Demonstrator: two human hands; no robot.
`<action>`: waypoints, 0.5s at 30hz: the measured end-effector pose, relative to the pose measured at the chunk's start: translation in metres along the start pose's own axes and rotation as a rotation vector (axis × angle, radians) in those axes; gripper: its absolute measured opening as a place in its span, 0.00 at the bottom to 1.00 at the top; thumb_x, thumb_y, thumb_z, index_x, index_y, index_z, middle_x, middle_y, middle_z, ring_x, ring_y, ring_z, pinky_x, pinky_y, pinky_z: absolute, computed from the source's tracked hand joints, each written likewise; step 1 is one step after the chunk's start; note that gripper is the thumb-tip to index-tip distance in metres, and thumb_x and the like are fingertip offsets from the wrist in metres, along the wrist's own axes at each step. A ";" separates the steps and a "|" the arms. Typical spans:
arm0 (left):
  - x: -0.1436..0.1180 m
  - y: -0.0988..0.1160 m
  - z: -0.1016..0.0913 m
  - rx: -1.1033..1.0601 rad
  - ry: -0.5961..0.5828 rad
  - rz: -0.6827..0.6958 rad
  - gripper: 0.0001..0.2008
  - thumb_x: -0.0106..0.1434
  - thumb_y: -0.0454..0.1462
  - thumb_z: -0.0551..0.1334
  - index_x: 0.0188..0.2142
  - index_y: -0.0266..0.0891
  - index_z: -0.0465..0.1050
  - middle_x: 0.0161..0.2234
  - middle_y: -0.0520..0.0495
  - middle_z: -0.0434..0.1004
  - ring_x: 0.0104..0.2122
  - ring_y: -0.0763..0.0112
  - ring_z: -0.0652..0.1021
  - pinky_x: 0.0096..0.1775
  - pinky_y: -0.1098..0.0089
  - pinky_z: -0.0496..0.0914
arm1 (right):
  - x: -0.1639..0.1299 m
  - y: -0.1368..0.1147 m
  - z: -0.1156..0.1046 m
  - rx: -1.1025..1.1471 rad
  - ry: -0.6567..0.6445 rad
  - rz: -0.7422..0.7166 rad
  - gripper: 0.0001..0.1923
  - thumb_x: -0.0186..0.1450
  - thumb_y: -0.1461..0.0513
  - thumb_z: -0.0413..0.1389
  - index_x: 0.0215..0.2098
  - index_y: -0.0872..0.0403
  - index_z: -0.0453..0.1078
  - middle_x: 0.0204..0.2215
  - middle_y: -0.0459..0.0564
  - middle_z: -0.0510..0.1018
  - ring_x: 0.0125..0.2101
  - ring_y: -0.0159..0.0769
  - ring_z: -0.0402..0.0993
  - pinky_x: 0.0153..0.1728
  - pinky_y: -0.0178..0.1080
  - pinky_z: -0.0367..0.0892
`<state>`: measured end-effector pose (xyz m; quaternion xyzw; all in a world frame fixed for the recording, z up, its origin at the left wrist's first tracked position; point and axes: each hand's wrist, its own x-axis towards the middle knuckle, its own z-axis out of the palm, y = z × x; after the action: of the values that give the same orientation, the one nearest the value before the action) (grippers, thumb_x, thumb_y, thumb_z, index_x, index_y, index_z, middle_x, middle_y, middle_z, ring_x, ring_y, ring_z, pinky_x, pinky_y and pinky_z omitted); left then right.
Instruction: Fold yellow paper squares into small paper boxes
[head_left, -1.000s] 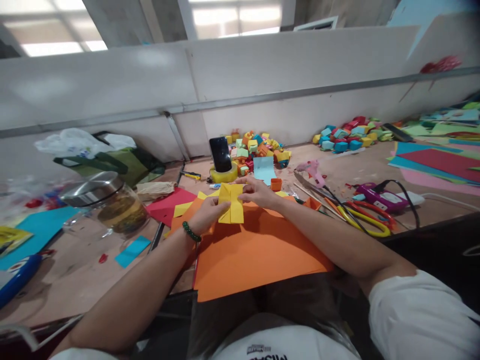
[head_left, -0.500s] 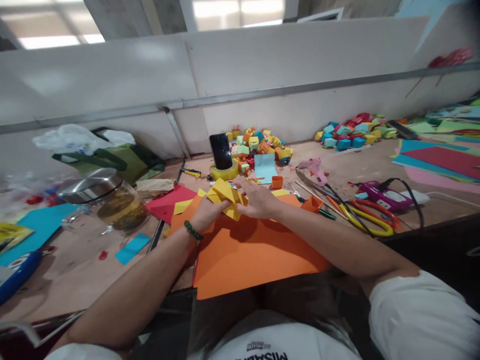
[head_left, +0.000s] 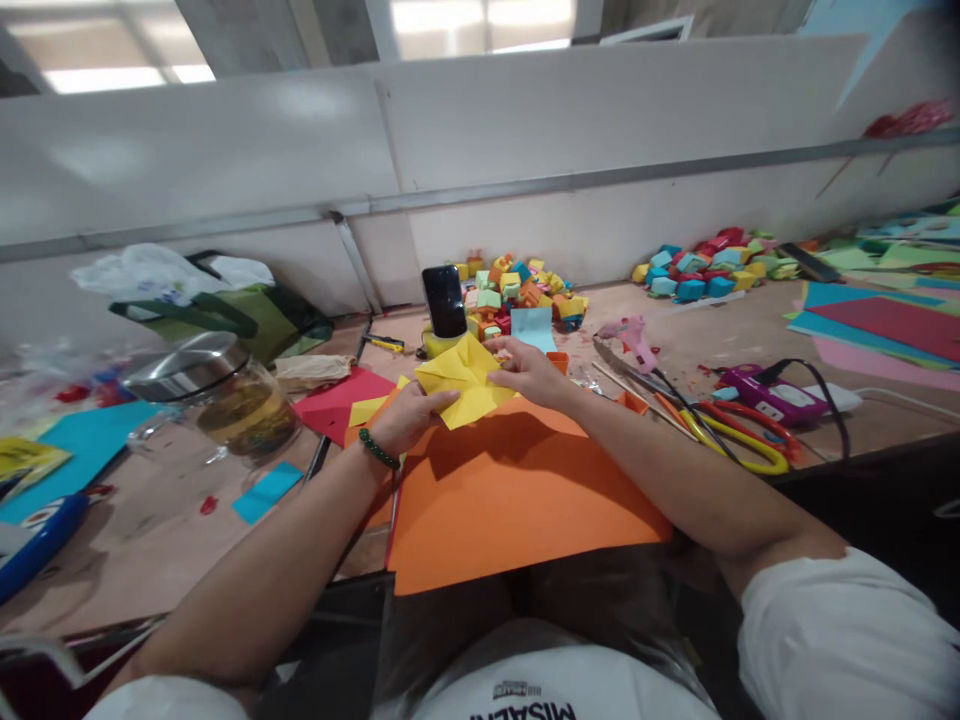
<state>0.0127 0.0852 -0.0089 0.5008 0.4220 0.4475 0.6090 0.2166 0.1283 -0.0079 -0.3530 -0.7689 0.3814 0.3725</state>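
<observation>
- Folding is the step in hand, it seems — the yellow paper square has creases across it and is spread out wide, lifted a little above the big orange sheet.
- Left hand, with a green bead bracelet on the wrist, pinches the near left edge of the yellow paper; its fingers are closed on the paper.
- Right hand grips the right corner of the same paper, thumb on top and fingers curled under, shut on it too.
- Next move, I think, calls for pushing along the creases with both hands at once, gently — a hard tug could rip the paper or bend it the wrong way.
- Little folded paper boxes sit in a pile at the back by the wall, behind a black phone that stands upright.
- Yellow-handled scissors and a pink glue gun lie off to the right on the wooden table, well apart from the hands.
- Glass jar with a metal lid stands to the left.
</observation>
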 end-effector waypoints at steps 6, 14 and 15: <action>0.004 0.000 -0.004 -0.042 -0.029 -0.031 0.26 0.44 0.34 0.71 0.45 0.35 0.73 0.44 0.41 0.81 0.41 0.62 0.80 0.40 0.69 0.74 | -0.006 -0.003 -0.018 -0.102 -0.147 -0.153 0.34 0.55 0.69 0.46 0.60 0.50 0.64 0.41 0.48 0.76 0.39 0.33 0.73 0.39 0.38 0.70; 0.003 0.000 -0.003 0.156 -0.043 -0.051 0.22 0.48 0.34 0.67 0.45 0.34 0.71 0.37 0.42 0.80 0.36 0.64 0.80 0.38 0.67 0.74 | -0.016 -0.022 -0.010 -0.747 -0.174 -0.554 0.24 0.55 0.71 0.55 0.47 0.47 0.75 0.59 0.50 0.69 0.62 0.47 0.56 0.61 0.57 0.47; 0.003 -0.001 -0.004 0.245 -0.035 -0.040 0.23 0.49 0.34 0.67 0.46 0.34 0.71 0.36 0.43 0.79 0.35 0.65 0.79 0.38 0.66 0.74 | -0.015 -0.021 -0.006 -0.773 -0.214 -0.557 0.19 0.57 0.71 0.55 0.41 0.48 0.78 0.53 0.51 0.74 0.59 0.46 0.61 0.60 0.55 0.50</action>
<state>0.0094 0.0893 -0.0102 0.5708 0.4725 0.3716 0.5593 0.2233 0.1081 0.0081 -0.2049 -0.9534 -0.0120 0.2211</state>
